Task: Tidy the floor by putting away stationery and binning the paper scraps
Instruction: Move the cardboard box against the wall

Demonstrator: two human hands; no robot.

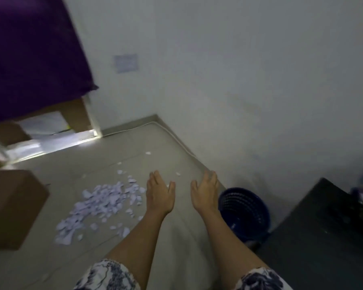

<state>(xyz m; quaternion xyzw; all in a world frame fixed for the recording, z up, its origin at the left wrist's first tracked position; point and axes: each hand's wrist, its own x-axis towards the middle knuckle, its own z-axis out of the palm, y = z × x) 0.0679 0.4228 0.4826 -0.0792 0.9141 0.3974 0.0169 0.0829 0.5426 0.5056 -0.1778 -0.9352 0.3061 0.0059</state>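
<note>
A heap of torn white paper scraps (101, 203) lies on the grey tiled floor, left of centre. A few stray scraps (148, 153) lie farther off toward the wall. A dark blue ribbed bin (245, 210) stands on the floor at the right, near the wall. My left hand (159, 195) is stretched out flat above the floor, just right of the heap, holding nothing. My right hand (204, 192) is also flat and empty, between the left hand and the bin. No stationery shows clearly in this blurred view.
A brown cardboard box (13, 208) sits at the left. A purple cloth (34, 53) hangs over furniture at the upper left, with boxes and papers beneath. A black unit (323, 233) stands at the right. A white cable (172, 135) runs along the wall base.
</note>
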